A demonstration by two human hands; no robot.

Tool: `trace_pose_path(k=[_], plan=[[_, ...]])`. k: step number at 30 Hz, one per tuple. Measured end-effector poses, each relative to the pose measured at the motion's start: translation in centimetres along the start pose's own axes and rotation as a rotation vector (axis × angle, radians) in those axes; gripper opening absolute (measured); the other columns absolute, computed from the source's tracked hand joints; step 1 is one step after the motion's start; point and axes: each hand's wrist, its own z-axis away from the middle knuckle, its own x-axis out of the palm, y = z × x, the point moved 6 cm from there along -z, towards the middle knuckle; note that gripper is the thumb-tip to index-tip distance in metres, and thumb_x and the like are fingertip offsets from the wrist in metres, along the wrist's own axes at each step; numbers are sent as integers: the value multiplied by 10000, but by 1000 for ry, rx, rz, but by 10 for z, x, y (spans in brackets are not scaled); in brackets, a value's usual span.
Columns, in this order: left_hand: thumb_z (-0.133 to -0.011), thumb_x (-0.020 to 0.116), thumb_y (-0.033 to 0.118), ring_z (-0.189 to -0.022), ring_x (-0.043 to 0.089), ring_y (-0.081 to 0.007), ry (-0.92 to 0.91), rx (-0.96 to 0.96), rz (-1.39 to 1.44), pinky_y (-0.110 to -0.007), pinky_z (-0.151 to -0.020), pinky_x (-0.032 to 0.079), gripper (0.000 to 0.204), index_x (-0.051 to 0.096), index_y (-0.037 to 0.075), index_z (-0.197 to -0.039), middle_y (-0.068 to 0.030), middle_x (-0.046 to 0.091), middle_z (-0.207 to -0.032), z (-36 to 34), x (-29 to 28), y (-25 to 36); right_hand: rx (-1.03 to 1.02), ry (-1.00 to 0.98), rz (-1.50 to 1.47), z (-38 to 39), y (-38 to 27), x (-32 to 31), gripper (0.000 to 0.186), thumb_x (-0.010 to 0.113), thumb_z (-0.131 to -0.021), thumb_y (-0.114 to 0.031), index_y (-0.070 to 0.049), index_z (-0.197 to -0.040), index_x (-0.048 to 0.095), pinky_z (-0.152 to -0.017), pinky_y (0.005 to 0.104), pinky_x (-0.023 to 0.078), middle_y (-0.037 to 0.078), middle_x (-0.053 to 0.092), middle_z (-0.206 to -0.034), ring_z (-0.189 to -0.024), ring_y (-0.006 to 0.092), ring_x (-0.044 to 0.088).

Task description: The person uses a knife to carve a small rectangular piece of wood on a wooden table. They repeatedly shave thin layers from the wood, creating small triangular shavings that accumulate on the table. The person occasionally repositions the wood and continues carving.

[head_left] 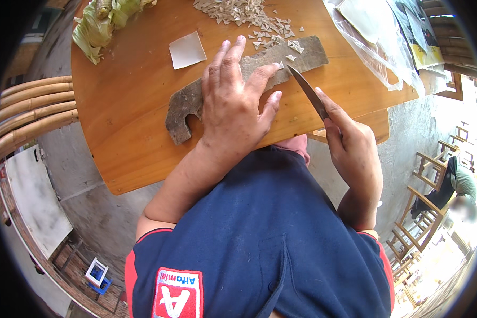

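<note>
My right hand (pixel 350 140) is closed round the handle of a knife (pixel 306 89), its blade slanting up to the left. The knife's tip rests by a small pale triangular piece (pixel 281 65) on a worn wooden board (pixel 310 52). Over the board lies my left hand (pixel 236 95), fingers stretched out and apart, its index fingertip touching that small piece. A few cut triangles (pixel 296 46) lie on the board's right part. Beyond it is a heap of the same small pale triangles (pixel 238 10). To the left of the heap lies a pale square sheet (pixel 187 50).
The wooden table (pixel 122 132) carries corn husks (pixel 98 32) at its far left. A clear plastic bag (pixel 373 47) with pale sheets sits at the far right beside printed packaging (pixel 426 47). A bamboo rail (pixel 37 106) runs left; another person (pixel 464 185) is among wooden stools at right.
</note>
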Motion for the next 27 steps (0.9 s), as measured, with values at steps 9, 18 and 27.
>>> trace_pose_path(k=[9, 18, 27], plan=[[-850, 782, 250, -1437, 383, -449, 18, 32, -10, -547, -1156, 336, 386, 748, 185, -1229, -276, 431, -1527, 0, -1, 1, -223, 29, 183, -17, -7, -10, 477, 603, -957, 13, -144, -1405, 655, -756, 394, 575, 208, 742, -1007, -842, 340, 745], [-846, 789, 216, -1448, 393, -436, 10, 0, -30, -531, -1153, 368, 358, 771, 234, -1204, -215, 439, -1548, -1, -2, 0, -386, 56, 267, -28, -9, -15, 551, 642, -868, 14, -187, -1380, 670, -597, 413, 537, 138, 653, -711, -626, 290, 667], [-847, 783, 202, -1442, 404, -431, 19, -2, -18, -529, -1151, 368, 341, 777, 232, -1187, -217, 446, -1545, 0, -1, 0, -256, -80, 466, -35, -9, -20, 577, 625, -937, 12, -268, -1441, 636, -634, 424, 534, 170, 651, -752, -666, 339, 671]])
